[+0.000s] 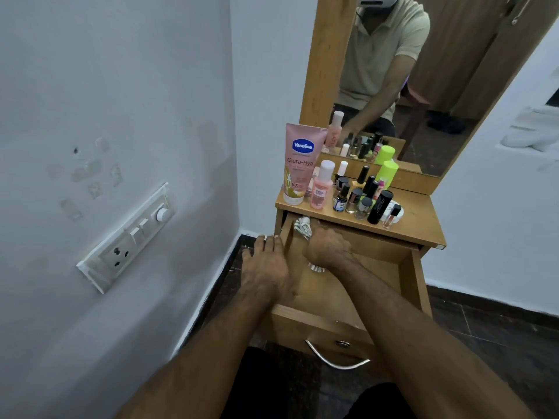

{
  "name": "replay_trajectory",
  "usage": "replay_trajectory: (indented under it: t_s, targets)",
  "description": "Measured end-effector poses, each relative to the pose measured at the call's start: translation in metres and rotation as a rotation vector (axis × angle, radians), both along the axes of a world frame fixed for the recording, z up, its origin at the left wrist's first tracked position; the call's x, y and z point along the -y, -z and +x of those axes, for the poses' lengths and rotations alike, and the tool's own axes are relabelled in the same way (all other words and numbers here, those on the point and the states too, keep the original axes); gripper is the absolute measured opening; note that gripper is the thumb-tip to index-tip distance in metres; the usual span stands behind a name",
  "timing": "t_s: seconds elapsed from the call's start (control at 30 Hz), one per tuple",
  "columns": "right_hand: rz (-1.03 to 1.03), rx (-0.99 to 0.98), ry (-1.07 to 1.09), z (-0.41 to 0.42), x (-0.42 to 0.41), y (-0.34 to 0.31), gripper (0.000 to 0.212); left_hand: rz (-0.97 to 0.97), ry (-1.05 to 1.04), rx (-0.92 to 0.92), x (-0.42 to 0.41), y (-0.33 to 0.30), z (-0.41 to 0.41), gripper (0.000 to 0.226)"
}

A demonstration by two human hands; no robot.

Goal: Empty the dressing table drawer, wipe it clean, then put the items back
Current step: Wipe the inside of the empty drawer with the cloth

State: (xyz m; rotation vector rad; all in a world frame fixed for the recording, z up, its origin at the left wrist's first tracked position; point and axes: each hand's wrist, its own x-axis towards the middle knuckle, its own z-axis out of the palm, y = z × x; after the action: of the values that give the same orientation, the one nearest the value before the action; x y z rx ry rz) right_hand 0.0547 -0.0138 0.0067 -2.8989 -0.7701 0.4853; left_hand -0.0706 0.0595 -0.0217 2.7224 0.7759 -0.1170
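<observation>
Drawer (378, 267) was pulled out of the dressing table (423, 219), wooden floor bare, curved metal handle (335, 358) on its front panel. Right hand (328, 247) was inside the drawer near the back left corner, fingers curled round a white patterned cloth (304, 226); cloth bunched out above the knuckles and a bit showed below the wrist. Left hand (267, 261) lay flat on the drawer's left side wall, fingers straight, gripping nothing. Emptied items stood on the tabletop: pink Vaseline tube (301, 164) upright at the left, pink bottle with white cap (321, 189) just beside it, cluster of small nail polish bottles (355, 195) in the middle, black cylinder (379, 207) at the front, neon green capped bottle (390, 173) behind. Mirror (423, 71) behind the table reflected the person's torso and the bottles. Switchboard with socket (127, 237) was on the left wall.
</observation>
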Motion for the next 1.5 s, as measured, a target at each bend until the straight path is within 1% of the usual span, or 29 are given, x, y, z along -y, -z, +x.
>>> replay_trajectory:
  t_s: [0.1, 0.23, 0.3, 0.43, 0.53, 0.57, 0.63, 0.73, 0.8, 0.87, 1.0, 1.07, 1.1, 1.2, 1.23, 1.33, 1.4, 1.5]
  targets:
    - [0.008, 0.046, 0.042, 0.006, 0.020, 0.000, 0.063, 0.034, -0.015, 0.004, 0.004, 0.003, -0.003, 0.076]
    - [-0.024, 0.068, 0.113, 0.014, 0.028, -0.006, 0.041, 0.096, -0.015, 0.000, 0.012, 0.005, -0.003, 0.070]
    - [-0.026, 0.053, 0.116, 0.011, 0.017, -0.007, 0.034, 0.117, -0.009, -0.008, 0.013, 0.005, -0.003, 0.069]
    - [-0.025, 0.041, 0.046, 0.007, 0.005, -0.003, 0.034, 0.123, 0.007, -0.036, 0.013, 0.006, -0.003, 0.079]
    - [-0.054, 0.105, -0.029, 0.011, 0.015, -0.001, 0.041, 0.116, -0.006, -0.017, 0.012, 0.005, -0.003, 0.069]
    - [-0.064, 0.127, -0.039, 0.013, 0.022, 0.001, 0.041, 0.118, -0.008, -0.013, 0.012, 0.005, -0.003, 0.069]
    - [-0.104, 0.162, -0.012, 0.020, 0.036, 0.008, 0.033, 0.132, 0.003, -0.010, 0.012, 0.004, -0.004, 0.070]
    - [-0.157, 0.169, 0.072, 0.029, 0.053, 0.012, 0.023, 0.162, 0.078, -0.022, 0.013, 0.004, -0.004, 0.076]
    - [-0.125, 0.116, 0.122, 0.032, 0.052, 0.010, 0.026, 0.155, 0.122, -0.034, 0.014, 0.005, -0.003, 0.076]
    - [-0.037, 0.039, 0.144, 0.029, 0.043, 0.008, 0.031, 0.150, 0.138, -0.017, 0.014, 0.007, -0.002, 0.070]
    - [0.058, -0.002, 0.044, 0.020, 0.026, 0.013, 0.060, 0.141, 0.125, -0.015, 0.012, 0.014, 0.000, 0.072]
    - [0.041, 0.021, 0.015, 0.021, 0.028, 0.010, 0.065, 0.138, 0.120, -0.024, 0.010, 0.017, 0.001, 0.073]
    - [0.027, 0.036, 0.013, 0.023, 0.033, 0.008, 0.060, 0.143, 0.116, -0.022, 0.010, 0.019, 0.001, 0.074]
    - [-0.023, 0.060, 0.050, 0.035, 0.059, 0.007, 0.037, 0.157, 0.102, -0.016, 0.009, 0.021, 0.001, 0.075]
    - [-0.033, 0.061, 0.077, 0.040, 0.070, 0.008, 0.034, 0.159, 0.100, -0.019, 0.008, 0.021, 0.001, 0.075]
    - [-0.076, 0.078, 0.182, 0.048, 0.094, 0.007, 0.034, 0.156, 0.109, -0.023, 0.010, 0.021, 0.001, 0.076]
    - [-0.076, 0.067, 0.227, 0.048, 0.093, 0.006, 0.033, 0.157, 0.112, -0.032, 0.011, 0.021, 0.001, 0.077]
    - [-0.033, 0.007, 0.214, 0.040, 0.072, 0.006, 0.032, 0.160, 0.116, -0.041, 0.011, 0.021, 0.001, 0.077]
